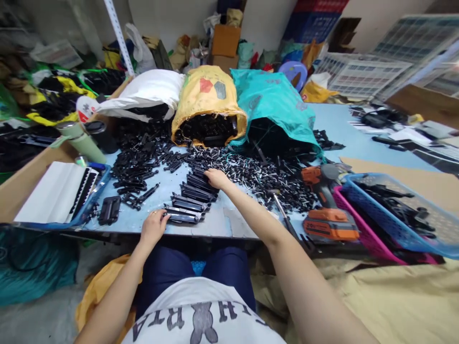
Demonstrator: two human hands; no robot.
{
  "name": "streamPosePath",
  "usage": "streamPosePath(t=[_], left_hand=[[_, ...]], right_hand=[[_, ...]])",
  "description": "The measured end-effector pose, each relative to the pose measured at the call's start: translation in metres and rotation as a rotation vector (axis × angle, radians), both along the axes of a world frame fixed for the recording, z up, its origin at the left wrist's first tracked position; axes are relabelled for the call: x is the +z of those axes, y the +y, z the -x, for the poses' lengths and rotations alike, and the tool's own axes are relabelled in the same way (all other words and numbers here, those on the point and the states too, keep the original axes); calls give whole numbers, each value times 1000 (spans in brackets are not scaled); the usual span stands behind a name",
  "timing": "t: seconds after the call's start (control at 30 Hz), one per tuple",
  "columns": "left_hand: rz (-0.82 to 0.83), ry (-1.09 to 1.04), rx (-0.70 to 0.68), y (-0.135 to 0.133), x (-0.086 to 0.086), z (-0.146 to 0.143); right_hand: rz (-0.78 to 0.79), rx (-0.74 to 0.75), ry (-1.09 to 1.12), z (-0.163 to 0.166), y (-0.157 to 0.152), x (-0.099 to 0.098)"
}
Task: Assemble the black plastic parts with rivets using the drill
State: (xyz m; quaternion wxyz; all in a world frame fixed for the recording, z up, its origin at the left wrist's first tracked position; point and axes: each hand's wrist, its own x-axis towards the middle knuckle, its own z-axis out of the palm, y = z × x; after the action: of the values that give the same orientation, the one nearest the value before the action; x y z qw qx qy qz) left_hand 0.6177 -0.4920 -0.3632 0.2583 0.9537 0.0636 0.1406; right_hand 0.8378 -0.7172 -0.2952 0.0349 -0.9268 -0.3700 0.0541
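A row of long black plastic parts (188, 204) lies side by side on the table in front of me, running away from the front edge. My left hand (153, 227) has its fingertips pinched at the left end of the nearest long black plastic part (182, 216). Farther back, my right hand (217, 179) reaches over the right ends of the far parts in the row. Its fingers are closed and pointing down; what lies between them is hidden. Small black and silver pieces (247, 174) are heaped just beyond that hand.
Behind the heap stand white (154, 86), yellow (204, 91) and teal (272, 98) sacks of black parts. To the right are a screwdriver (281, 208), an orange cordless drill (330, 222) and a blue basket (394, 224). Leftward sit black linkage pieces (134, 162) and a tray (103, 184).
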Motion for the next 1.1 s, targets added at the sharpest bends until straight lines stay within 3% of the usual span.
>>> streamPosePath(t=[0.1,0.17,0.27,0.37,0.43,0.5,0.63,0.8,0.9,0.97,1.03,1.1], left_hand=[[119,-83,174,-6,7,22],[294,-16,239,-12,5,41],[719,278,299,-28,-3,64],[1235,473,451,-48,-11,71],[1549,375,492,-59,-14,69],[1755,149,480,-67,-16,67],[1826,-135,518,-77,-23,75],[1706,-169,472,-79,-25,104],[1646,-205,599,-58,-24,135],[1669,-252,767,-33,-29,165],[1713,-247,937,-3,-41,202],[1784,-77,1004,26,-58,238]], right_hand=[[11,59,21,-11,12,2],[15,99,67,-17,10,7],[3,26,255,-21,12,10],[-2,-71,494,-11,24,5],[-8,-30,636,6,36,-2],[-18,24,778,30,49,-9],[-53,117,914,81,73,-20],[-62,236,953,134,105,-7],[-78,311,925,172,145,-4],[-46,345,930,205,179,-17],[90,334,1029,242,213,-40],[269,326,1214,277,237,-67]])
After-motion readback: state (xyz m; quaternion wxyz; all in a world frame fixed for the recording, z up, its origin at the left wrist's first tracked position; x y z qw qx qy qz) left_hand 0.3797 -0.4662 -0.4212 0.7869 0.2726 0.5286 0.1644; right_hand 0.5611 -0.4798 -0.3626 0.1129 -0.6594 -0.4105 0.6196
